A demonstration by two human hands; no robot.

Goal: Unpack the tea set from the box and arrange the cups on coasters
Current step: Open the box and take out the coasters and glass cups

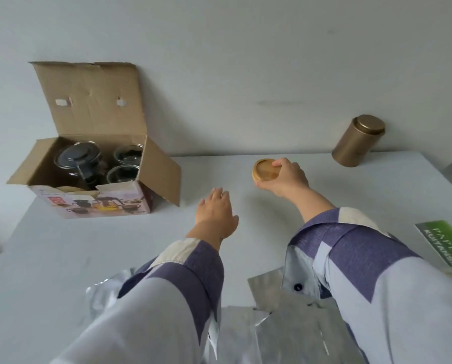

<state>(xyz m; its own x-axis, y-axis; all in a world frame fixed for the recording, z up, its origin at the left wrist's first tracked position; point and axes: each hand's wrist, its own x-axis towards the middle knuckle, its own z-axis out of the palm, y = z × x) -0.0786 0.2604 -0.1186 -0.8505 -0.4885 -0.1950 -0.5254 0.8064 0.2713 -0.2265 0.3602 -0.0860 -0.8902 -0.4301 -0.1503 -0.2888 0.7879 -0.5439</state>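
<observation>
An open cardboard box (pixel 151 169) stands at the table's back left, its lid leaning on the wall. Inside it are a glass teapot with a dark lid (pixel 76 157) and two glass cups (pixel 129 153), (pixel 122 174). My right hand (pixel 282 177) grips a round wooden coaster (pixel 264 169) at the middle back of the table; whether it is one coaster or a stack I cannot tell. My left hand (pixel 215 214) hovers over the table right of the box, palm down, fingers slightly apart, holding nothing.
A gold metal canister (pixel 356 140) stands against the wall at the back right. Silver foil pouches (pixel 285 324) lie at the near edge under my arms. A green printed packet (pixel 445 245) lies at the right edge. The white table (pixel 62 258) spreads out below the box.
</observation>
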